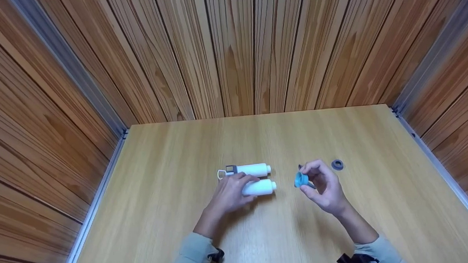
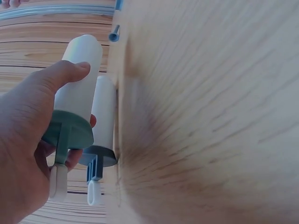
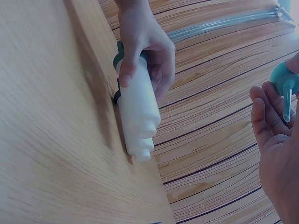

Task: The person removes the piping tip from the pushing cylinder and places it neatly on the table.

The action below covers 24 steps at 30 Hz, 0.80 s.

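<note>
My left hand point(image 1: 230, 193) grips a white cylindrical bottle point(image 1: 259, 187) with a narrow neck pointing right. In the left wrist view, this bottle has a green end piece point(image 2: 70, 130) with a pale loop point(image 2: 58, 182). Just behind it lies a second white bottle point(image 1: 254, 170), with a dark blue end piece point(image 2: 103, 155) and another white loop point(image 1: 221, 174). Over to the right, my right hand point(image 1: 328, 187) pinches a teal cup-shaped cap point(image 1: 301, 179) between thumb and fingers. The right wrist view shows a thin tube point(image 3: 287, 105) sticking out from this cap.
A dark blue ring-shaped piece point(image 1: 337, 165) lies on the wooden table point(image 1: 172, 158) beyond my right hand. Near that hand's fingertips, a small dark tip point(image 1: 300, 166) shows, partly hidden. Wood-plank walls point(image 1: 230, 52) and metal rails point(image 1: 99, 204) border the table.
</note>
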Tool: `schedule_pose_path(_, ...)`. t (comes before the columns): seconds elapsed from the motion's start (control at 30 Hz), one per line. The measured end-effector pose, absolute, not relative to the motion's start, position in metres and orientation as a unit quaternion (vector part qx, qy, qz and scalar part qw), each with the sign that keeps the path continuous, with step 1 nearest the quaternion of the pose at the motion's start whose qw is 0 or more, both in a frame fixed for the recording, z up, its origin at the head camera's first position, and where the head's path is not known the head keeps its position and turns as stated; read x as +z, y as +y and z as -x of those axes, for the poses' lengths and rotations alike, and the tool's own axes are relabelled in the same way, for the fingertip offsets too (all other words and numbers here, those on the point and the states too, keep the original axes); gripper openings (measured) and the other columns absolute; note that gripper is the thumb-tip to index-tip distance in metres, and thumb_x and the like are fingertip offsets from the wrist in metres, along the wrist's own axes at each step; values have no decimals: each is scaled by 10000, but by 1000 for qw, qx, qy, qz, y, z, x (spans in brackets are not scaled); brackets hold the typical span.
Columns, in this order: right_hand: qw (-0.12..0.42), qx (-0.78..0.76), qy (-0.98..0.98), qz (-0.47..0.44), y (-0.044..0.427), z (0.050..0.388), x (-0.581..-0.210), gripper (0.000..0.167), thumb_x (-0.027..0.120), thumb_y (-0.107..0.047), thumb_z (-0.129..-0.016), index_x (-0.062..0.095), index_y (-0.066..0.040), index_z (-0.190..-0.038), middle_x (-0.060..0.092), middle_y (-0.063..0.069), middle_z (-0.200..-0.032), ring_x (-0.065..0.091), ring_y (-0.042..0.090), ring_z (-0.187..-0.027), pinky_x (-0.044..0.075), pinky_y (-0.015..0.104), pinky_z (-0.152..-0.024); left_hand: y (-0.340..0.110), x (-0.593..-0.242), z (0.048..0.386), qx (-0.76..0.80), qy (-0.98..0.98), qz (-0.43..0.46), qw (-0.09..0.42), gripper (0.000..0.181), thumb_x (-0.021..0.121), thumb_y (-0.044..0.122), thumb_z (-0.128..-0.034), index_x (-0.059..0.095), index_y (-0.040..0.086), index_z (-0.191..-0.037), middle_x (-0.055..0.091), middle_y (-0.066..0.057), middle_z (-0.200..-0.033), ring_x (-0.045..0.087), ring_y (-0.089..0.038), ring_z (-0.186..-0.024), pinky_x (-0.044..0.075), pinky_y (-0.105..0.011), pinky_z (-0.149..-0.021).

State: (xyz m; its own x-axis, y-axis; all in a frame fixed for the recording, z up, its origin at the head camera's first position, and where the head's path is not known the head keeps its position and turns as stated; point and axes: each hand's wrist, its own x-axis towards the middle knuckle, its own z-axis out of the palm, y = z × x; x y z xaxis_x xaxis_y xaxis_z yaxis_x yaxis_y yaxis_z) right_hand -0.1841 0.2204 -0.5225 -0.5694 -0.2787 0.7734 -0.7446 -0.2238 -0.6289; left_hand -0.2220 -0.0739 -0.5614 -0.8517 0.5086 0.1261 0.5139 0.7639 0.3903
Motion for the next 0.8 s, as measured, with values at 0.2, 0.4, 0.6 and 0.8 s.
schedule_pose_path(0.2, 179, 653, -603, -423, 221, 183, -522, 377, 541, 325, -766, 469, 251, -1128, 684, 22, -1127, 730, 64, -1015, 613, 173, -887, -73, -569, 225, -194, -939, 284, 9, 452, 910, 367, -959, 770, 254, -1374, 813, -45, -1266, 758, -214, -1038, 622, -448, -947)
schedule_pose_path(0.4, 176, 660, -616, -393, 221, 181, -521, 345, 555, 304, -776, 472, 220, -1100, 715, -42, -1096, 746, 37, -987, 609, 160, -842, -74, -573, 227, -204, -936, 287, -3, 460, 919, 354, -956, 775, 218, -1371, 817, -57, -1349, 789, -247, -1185, 623, -496, -1035)
schedule_pose_path(0.6, 179, 654, -610, -410, 221, 182, -521, 361, 547, 317, -768, 472, 240, -1113, 700, -3, -1098, 732, 44, -996, 610, 163, -873, -74, -577, 227, -218, -935, 278, -24, 478, 904, 378, -974, 769, 215, -1403, 796, -53, -1431, 764, -262, -1303, 595, -531, -1134)
schedule_pose_path(0.8, 178, 651, -602, -427, 221, 184, -522, 371, 539, 323, -771, 465, 255, -1128, 693, 24, -1119, 736, 59, -1024, 610, 168, -893, -73, -580, 229, -229, -935, 269, -34, 490, 882, 400, -994, 759, 225, -1435, 779, -44, -1478, 739, -261, -1363, 573, -534, -1182)
